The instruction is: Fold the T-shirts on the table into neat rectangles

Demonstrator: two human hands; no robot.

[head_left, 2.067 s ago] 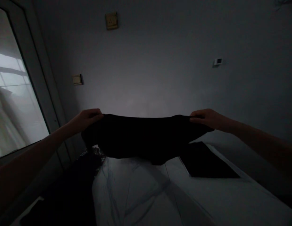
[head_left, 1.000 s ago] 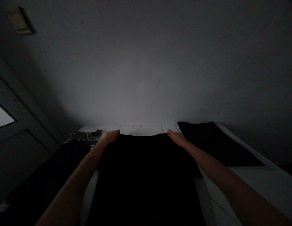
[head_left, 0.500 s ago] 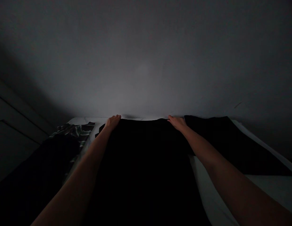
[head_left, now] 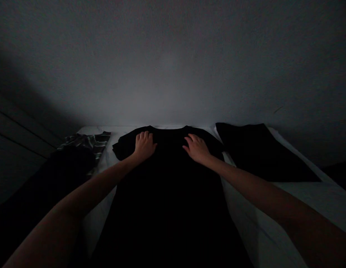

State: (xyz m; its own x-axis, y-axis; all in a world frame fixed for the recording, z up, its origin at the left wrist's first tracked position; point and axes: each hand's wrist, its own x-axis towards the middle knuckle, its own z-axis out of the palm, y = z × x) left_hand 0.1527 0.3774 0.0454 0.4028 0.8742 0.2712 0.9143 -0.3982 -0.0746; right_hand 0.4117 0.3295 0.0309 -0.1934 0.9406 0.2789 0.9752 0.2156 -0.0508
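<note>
A black T-shirt (head_left: 170,193) lies spread out in front of me, its neckline at the far end near the wall and its short sleeves out to both sides. My left hand (head_left: 145,145) rests on the upper left part of the shirt, fingers stretched forward and a little apart. On the upper right part lies my right hand (head_left: 196,148), also with fingers spread and pointing inward. Neither hand grips the cloth. The shirt's lower end runs out of view at the bottom.
Right of the shirt, a folded black cloth (head_left: 264,156) lies on the white marbled surface (head_left: 270,227). A dark pile of clothes (head_left: 58,178) with a plaid garment (head_left: 101,143) is on the left. A grey wall (head_left: 170,67) stands behind. The room is dim.
Both hands have let go of the shirt's far edge and moved back toward me onto its upper part. The shirt's neckline and sleeves now show. The view has tilted down slightly.
</note>
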